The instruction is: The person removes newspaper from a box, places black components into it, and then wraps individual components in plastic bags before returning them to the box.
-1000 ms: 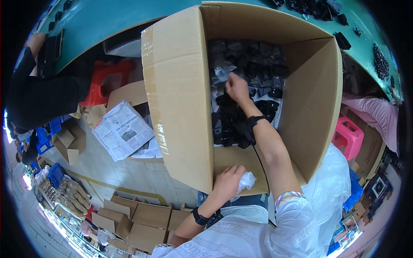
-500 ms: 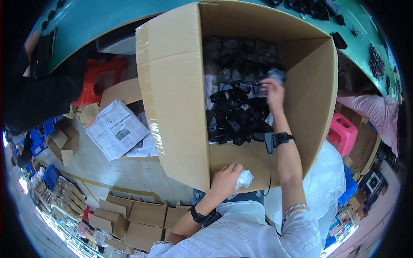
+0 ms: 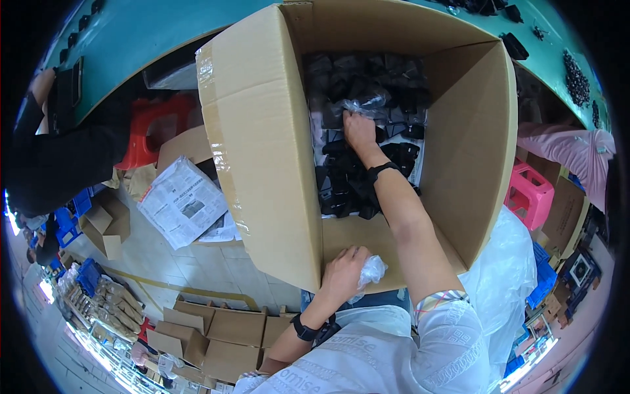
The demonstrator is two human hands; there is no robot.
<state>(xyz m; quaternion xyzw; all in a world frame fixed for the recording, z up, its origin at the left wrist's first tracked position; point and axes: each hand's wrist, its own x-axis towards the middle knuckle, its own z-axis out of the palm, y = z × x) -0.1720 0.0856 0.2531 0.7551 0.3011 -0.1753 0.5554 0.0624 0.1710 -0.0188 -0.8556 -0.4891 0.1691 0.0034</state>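
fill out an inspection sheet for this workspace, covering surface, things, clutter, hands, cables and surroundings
surface: green tabletop beyond the box, with small black pieces on it
things: open cardboard box holding many black parts, some under clear wrap
clutter: newspaper sheets left of the box; brown cartons at lower left
hands: left hand holds crumpled plastic; right hand is inside the box at the clear wrap, grip unclear
cables: nothing seen clearly
surroundings: red stool and a person's dark sleeve at left; pink stool at right
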